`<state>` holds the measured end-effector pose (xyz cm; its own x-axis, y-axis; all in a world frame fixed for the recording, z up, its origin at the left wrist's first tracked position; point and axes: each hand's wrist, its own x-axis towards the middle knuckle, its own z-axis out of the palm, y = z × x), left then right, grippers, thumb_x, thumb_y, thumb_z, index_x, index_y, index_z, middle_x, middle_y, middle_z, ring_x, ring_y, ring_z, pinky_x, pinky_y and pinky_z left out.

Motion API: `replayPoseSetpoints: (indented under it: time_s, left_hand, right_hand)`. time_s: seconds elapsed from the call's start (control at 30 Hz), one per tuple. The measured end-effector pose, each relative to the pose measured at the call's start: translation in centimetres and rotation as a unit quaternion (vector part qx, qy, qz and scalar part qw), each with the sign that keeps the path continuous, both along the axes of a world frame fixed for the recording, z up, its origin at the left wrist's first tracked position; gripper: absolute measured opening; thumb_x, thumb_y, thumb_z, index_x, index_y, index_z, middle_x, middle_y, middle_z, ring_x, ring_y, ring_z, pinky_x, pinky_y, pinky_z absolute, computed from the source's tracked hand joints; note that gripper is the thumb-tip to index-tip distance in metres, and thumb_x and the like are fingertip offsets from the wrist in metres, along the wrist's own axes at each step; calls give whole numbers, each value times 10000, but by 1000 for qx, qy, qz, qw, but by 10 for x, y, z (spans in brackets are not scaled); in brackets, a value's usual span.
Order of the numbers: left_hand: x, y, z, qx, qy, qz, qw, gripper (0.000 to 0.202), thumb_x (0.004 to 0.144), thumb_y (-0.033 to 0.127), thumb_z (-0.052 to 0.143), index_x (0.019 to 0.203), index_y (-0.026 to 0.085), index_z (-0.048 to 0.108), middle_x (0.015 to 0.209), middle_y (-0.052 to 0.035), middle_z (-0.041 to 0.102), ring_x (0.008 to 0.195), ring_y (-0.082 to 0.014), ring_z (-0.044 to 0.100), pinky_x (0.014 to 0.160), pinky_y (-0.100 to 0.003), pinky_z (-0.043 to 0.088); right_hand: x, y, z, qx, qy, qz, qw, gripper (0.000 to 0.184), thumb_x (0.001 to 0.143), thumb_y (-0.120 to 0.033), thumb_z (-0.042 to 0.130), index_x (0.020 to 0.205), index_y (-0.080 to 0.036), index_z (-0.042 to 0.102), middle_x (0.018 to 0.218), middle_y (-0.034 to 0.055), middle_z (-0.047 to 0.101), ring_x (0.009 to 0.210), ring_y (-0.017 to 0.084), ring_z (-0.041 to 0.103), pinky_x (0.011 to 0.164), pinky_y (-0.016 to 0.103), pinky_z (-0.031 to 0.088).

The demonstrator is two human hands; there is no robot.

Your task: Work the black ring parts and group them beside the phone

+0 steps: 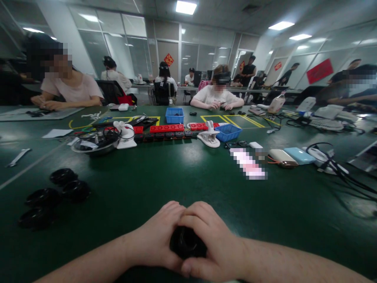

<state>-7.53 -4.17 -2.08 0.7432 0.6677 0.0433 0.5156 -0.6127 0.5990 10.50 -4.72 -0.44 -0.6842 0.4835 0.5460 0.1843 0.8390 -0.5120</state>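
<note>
A glossy black rounded part [188, 241] with a hollow in its middle is held close to me, low in the head view. My left hand [157, 234] is wrapped round its left side, and my right hand [216, 237] curls over its top and right side. The fingers of both hands meet above it, and much of the part is hidden by them. On the table to the left, several similar black bowl-shaped parts [75, 190] sit in a loose cluster, apart from my hands.
Across the green table [141, 177] runs a row of red and black blocks [166, 129], with a metal bowl [96, 148], white clip stands [209, 137] and blue trays [227, 133] around it. Power banks [299, 156] and cables lie at the right. Other people work opposite.
</note>
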Motion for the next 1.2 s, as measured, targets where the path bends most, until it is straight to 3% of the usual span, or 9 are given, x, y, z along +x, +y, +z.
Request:
replayPoseSetpoints:
  time_s: [0.13,0.23,0.33,0.5,0.67,0.8,0.97,1.1,1.2]
  left_hand:
    - [4,-3,-7,10,1,47,999,453,553,427,715,877,191,504,906,-38,557,886,-251,514,923,-443,352]
    - [5,-2,-10,14,-6,53,998,376,593,422,697,822,190,512,858,-28,566,833,-229,523,913,-423,360]
    - [4,1,-10,3,-12,37,999,346,572,368,715,795,191,518,810,1,558,797,-205,522,916,-400,353]
    - [4,3,-3,-9,-9,17,1000,288,516,240,716,713,193,511,717,43,512,743,-167,516,913,-361,350]
    - [0,2,-1,-44,1,6,999,349,544,277,685,859,209,549,879,15,578,884,-205,538,1041,-443,199]
    - [-3,1,-1,-70,7,16,997,493,517,279,705,980,210,551,955,3,582,930,-213,551,1071,-455,144]
    - [0,0,-1,-19,25,-13,999,639,558,388,700,1143,244,487,1138,-41,541,1078,-284,479,1033,-523,188]
    - [3,-2,-9,26,-1,65,998,596,516,471,719,1011,199,528,991,-53,566,939,-270,518,987,-531,248]
    - [5,-2,-13,34,-11,89,995,480,519,475,734,848,184,538,815,-17,550,794,-223,521,936,-492,321]
  right_hand:
    - [-4,-1,-9,-15,-35,-43,998,478,781,-593,439,935,-148,522,886,76,554,817,185,481,740,349,397]
    - [-4,0,-10,-19,-58,-42,997,341,765,-483,508,853,-153,524,825,56,555,767,169,474,699,321,391]
    - [-4,2,-6,-21,-47,2,999,225,752,-336,497,871,-150,542,847,58,579,783,164,496,707,310,397]
    - [-3,8,-3,-2,-38,100,994,211,766,-218,412,886,-146,569,918,56,628,914,139,544,834,288,401]
    - [-1,11,-10,41,-48,134,989,210,804,-184,369,796,-159,578,885,19,663,965,106,556,1043,324,245]
    - [1,10,-3,58,-55,142,987,228,815,-196,383,770,-152,602,899,17,675,1011,120,546,1081,339,188]
    - [4,7,13,51,-97,116,987,277,845,-273,439,1019,-111,582,1105,60,609,1141,150,445,1062,313,223]
    - [3,3,6,21,-54,47,997,469,832,-482,457,1114,-111,507,1095,102,570,1049,189,478,972,367,316]
    - [0,0,-5,-15,-44,-7,999,499,780,-554,489,1040,-129,522,1006,98,565,921,202,489,818,361,395]
